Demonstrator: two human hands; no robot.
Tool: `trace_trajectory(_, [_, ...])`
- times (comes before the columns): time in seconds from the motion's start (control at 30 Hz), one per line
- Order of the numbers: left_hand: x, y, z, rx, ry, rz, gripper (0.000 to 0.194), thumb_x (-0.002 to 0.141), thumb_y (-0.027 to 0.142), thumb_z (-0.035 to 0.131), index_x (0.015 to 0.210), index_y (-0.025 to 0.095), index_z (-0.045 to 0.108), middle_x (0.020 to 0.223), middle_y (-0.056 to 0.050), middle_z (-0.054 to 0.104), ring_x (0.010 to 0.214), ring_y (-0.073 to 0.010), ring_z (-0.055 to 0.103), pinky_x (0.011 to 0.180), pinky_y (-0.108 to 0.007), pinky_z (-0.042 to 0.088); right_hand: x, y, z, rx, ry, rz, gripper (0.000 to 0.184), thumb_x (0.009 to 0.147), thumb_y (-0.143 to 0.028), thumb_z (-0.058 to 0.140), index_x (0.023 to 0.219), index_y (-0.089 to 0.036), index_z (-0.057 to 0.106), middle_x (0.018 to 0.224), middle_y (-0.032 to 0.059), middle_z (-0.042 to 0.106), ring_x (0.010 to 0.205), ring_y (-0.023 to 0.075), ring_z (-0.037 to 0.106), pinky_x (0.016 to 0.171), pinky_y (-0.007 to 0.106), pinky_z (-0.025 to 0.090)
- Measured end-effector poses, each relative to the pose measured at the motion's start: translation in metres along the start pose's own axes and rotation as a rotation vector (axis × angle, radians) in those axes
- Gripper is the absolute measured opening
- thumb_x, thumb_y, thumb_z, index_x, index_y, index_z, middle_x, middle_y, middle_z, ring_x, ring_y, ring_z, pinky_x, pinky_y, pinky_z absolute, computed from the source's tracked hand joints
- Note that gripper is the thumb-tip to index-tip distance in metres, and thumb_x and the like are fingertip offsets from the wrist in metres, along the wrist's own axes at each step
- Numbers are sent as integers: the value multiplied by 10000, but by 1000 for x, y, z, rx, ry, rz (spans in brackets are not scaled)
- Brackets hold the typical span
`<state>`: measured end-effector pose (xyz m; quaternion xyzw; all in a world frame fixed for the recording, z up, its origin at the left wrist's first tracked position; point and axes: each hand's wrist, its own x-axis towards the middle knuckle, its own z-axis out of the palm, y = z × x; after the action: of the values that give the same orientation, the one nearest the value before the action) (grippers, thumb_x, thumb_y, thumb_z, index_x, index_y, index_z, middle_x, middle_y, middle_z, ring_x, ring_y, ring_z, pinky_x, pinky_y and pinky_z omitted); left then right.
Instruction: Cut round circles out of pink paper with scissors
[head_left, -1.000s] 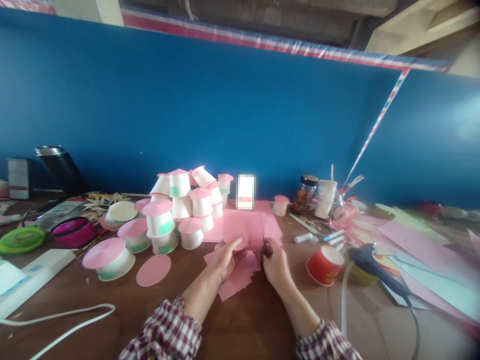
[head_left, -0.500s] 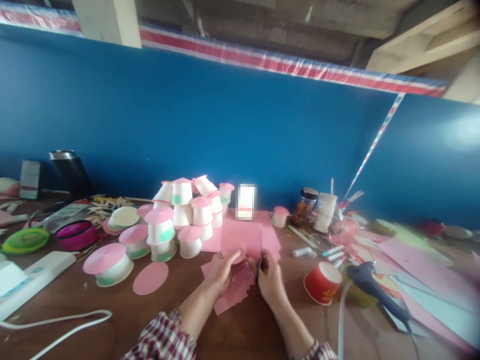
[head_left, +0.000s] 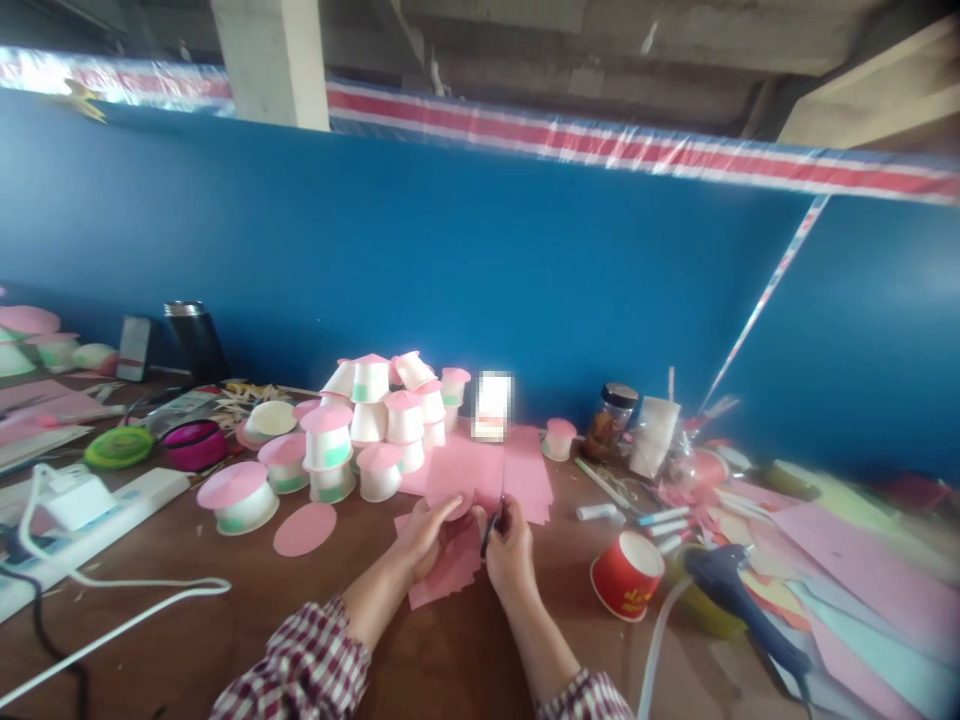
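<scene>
My left hand pinches a sheet of pink paper, thumb on top. Close beside it, my right hand is closed around a pair of dark-handled scissors, held against the paper's right side. How far the blades are apart is too small to make out. More pink paper with stepped edges lies beneath my hands, and further pink sheets are spread behind. To the left, a cut pink paper oval lies flat on the table.
Stacked white paper cups with pink tops stand left of the hands. A red paper cup and a glue gun are at the right. A power strip with a white cable lies left; a blue partition rises behind.
The camera view has turned slightly left, showing more of the table's left end. Both hands appear a little further left in the picture, still holding the paper and scissors.
</scene>
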<state>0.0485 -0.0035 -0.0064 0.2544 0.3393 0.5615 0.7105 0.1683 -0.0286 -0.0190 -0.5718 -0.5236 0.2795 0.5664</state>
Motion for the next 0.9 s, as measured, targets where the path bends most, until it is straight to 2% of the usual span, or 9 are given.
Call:
trace_trajectory(0.07, [2,-3,-3,9,-59,45,226,663,202,752,834,90,657,815,-112,696,749,-212,672,727,-317,548,2,2,1,37,15,2,283,765,-416,603,894,-169,554,658,-9,569,577,151,529,558,245,447])
trace_trajectory(0.4, [-3,-9,-4,112,-102,128,292,656,318,750,799,79,660,794,-126,691,784,-234,666,755,-357,529,1,11,0,109,11,11,260,765,-423,596,828,-178,536,619,-30,548,541,134,506,528,233,433])
trace_trajectory(0.6, [-5,-8,-1,75,-62,112,310,607,291,782,818,115,637,792,-104,694,783,-231,670,769,-354,523,3,11,-1,118,64,-12,308,734,-443,627,860,-169,566,621,-21,568,549,141,520,534,240,437])
trace_trajectory(0.9, [-7,-6,0,107,-91,88,262,645,311,752,774,112,640,728,-105,687,710,-225,667,599,-291,512,5,11,0,87,60,-39,296,756,-432,617,852,-161,546,608,-41,506,548,131,486,536,240,424])
